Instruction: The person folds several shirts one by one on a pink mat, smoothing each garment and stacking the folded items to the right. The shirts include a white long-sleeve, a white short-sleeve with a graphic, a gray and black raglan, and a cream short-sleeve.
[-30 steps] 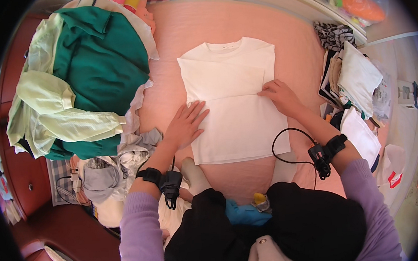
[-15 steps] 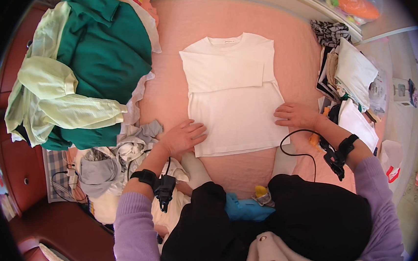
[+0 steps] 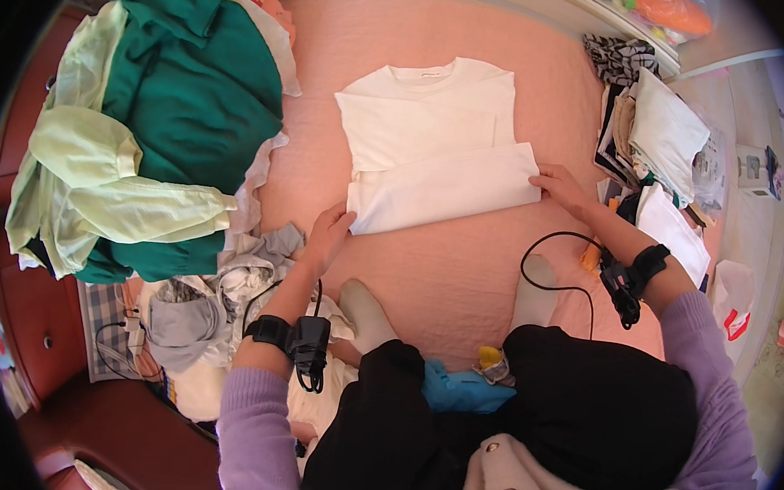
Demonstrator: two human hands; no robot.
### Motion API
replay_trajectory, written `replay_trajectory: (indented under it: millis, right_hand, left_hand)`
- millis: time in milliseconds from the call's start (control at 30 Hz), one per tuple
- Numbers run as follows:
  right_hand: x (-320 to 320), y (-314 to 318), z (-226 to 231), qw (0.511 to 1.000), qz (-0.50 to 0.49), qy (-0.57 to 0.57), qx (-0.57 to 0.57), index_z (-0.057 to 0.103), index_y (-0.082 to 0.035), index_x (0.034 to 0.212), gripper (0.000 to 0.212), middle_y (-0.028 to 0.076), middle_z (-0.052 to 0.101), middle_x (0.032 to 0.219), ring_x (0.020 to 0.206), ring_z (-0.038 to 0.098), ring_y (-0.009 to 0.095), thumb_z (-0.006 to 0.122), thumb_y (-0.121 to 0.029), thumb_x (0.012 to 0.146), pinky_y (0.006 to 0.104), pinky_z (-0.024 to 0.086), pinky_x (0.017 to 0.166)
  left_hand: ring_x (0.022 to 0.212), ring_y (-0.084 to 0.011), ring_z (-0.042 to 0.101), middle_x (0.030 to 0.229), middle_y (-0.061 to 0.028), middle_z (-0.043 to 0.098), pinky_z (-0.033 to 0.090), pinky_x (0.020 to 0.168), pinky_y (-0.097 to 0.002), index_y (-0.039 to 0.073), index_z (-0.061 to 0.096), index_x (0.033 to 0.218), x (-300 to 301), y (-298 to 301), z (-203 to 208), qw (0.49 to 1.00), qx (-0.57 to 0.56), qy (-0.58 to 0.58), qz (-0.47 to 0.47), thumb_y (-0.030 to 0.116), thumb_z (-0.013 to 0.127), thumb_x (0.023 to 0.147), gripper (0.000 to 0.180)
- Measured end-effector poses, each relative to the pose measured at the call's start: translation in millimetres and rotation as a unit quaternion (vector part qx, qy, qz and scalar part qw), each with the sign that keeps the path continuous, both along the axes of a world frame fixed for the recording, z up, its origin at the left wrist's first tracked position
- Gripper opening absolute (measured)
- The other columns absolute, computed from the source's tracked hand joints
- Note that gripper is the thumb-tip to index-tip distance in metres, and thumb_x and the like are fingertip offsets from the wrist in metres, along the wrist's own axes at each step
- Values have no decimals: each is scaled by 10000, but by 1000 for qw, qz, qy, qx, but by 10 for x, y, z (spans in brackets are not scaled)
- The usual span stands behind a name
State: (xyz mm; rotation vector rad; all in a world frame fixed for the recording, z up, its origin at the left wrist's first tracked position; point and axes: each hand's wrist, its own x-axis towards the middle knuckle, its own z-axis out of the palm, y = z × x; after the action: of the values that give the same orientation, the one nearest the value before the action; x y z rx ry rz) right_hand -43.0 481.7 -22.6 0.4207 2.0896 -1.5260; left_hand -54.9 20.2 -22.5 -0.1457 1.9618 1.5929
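A white T-shirt [image 3: 442, 181] lies on the pink bed sheet [image 3: 431, 270], neckline at the far end and sleeves tucked across the front. Its lower part is folded up over the body, making a straight band at the near side. At the band's left end, my left hand [image 3: 330, 230] pinches the cloth edge. My right hand [image 3: 558, 184] grips the opposite end in the same way. Both hands are closed, the fingertips partly hidden by the fabric.
Green and pale yellow garments [image 3: 197, 104] are heaped at the far left, with grey and white clothes [image 3: 195, 320] nearer. Folded clothes [image 3: 664, 127] are stacked on the right. Dark devices [image 3: 309, 344] with cables are strapped to both forearms. My feet [image 3: 365, 313] rest on the sheet.
Both hands have taken the shirt by its lower sides and moved away from me. The hem, flat before, is now folded up over the body.
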Motion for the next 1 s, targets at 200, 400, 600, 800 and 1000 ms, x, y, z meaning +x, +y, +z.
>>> replay_trajectory:
  millis: [200, 400, 600, 800, 1000]
  right_hand:
    - [45, -32, -8, 997, 32, 31, 60, 693, 23, 870, 376, -7, 571, 653, 572, 497, 99, 633, -338, 952, 273, 404, 527]
    - [152, -25, -19, 979, 74, 80, 172, 690, 42, 871, 329, 75, 597, 611, 565, 528, 122, 640, -278, 927, 319, 430, 545]
    - [140, -38, 49, 971, 65, 143, 183, 689, 45, 856, 349, 154, 614, 621, 548, 576, 213, 652, -300, 891, 352, 463, 582]
    - [93, -34, 186, 946, 80, 95, 299, 661, -22, 907, 198, 134, 660, 792, 723, 641, 283, 691, -210, 854, 381, 503, 664]
    - [-10, -215, 435, 775, 381, 376, 336, 576, -60, 1218, 517, 141, 488, 1394, 1246, 495, 281, 753, -289, 790, 388, 452, 977]
  left_hand:
    - [584, -75, 418, 637, 6, 491, 348, 530, -277, 9, 592, 912, 31, 168, 44, 985, -149, 82, 40, 238, 577, 990, 242]
    - [538, -220, 483, 632, -154, 528, 402, 538, -356, -10, 565, 941, 86, 234, 71, 950, -199, 234, 58, 201, 556, 994, 218]
    - [614, -371, 594, 714, -229, 595, 440, 568, -440, -16, 561, 946, -43, 232, 4, 939, -230, 252, 39, 193, 564, 977, 212]
    - [744, -340, 635, 839, -173, 667, 490, 651, -436, 22, 583, 937, -96, 182, 44, 936, -288, 201, 17, 181, 637, 914, 170]
    - [1323, -333, 431, 1426, -165, 461, 392, 1045, -436, 34, 542, 1255, -169, 135, 355, 775, -340, 450, -285, 227, 747, 771, 560]
